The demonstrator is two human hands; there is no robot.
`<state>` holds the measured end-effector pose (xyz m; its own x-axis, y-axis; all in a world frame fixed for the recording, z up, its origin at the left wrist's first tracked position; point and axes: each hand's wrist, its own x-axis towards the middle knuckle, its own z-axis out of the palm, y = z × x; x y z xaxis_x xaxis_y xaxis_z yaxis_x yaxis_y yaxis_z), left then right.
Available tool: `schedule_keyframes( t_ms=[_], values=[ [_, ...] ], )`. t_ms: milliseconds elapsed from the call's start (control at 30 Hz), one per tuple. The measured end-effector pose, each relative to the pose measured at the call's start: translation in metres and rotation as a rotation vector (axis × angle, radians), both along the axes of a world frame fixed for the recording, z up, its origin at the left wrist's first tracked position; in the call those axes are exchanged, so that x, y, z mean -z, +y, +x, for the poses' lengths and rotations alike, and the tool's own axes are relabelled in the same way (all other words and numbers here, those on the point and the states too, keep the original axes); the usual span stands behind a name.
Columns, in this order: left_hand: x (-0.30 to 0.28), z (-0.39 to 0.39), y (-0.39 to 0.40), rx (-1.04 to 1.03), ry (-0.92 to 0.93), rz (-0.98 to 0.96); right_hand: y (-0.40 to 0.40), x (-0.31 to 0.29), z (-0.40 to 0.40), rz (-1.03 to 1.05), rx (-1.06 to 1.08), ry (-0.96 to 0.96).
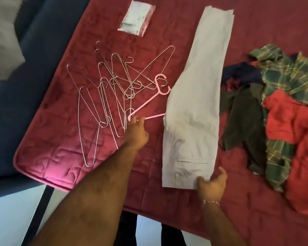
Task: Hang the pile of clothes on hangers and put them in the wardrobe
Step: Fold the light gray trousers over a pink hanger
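Bare mattress [64, 157] strip between tangled wire hangers [110, 96] and folded trousers [197, 96]; clothes pile [283, 112] rightward.

A red quilted mattress [167, 41] carries everything. Folded grey trousers [197, 96] lie lengthwise down its middle. The right hand [212, 185] pinches their waistband corner at the near edge. The left hand [136, 132] grips the end of a pink hanger [149, 102], whose other side is tucked under the trousers. Tangled wire hangers [110, 96] lie toward the left edge, a plastic packet [136, 18] near the far edge, and a pile of clothes [281, 110] toward the right.
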<state>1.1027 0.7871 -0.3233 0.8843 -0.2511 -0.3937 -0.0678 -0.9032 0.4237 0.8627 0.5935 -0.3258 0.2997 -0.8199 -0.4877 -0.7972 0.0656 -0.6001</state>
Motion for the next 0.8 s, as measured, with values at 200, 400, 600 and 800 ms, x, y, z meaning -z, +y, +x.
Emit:
schedule_keyframes(
  t_ms=[200,400,600,800],
  values=[
    [0.049,0.037,-0.008,0.098,-0.053,0.262,-0.001,0.045,-0.011,0.354,0.206,-0.082],
    [0.052,0.042,-0.023,0.071,-0.151,0.24,-0.002,0.045,-0.008,0.493,0.244,-0.082],
    [0.015,-0.033,0.056,-0.197,-0.031,0.169,-0.003,0.023,-0.003,0.564,0.25,-0.024],
    [-0.022,-0.159,0.147,-0.504,-0.003,0.054,-0.002,0.0,0.006,0.627,0.24,-0.013]
  ],
)
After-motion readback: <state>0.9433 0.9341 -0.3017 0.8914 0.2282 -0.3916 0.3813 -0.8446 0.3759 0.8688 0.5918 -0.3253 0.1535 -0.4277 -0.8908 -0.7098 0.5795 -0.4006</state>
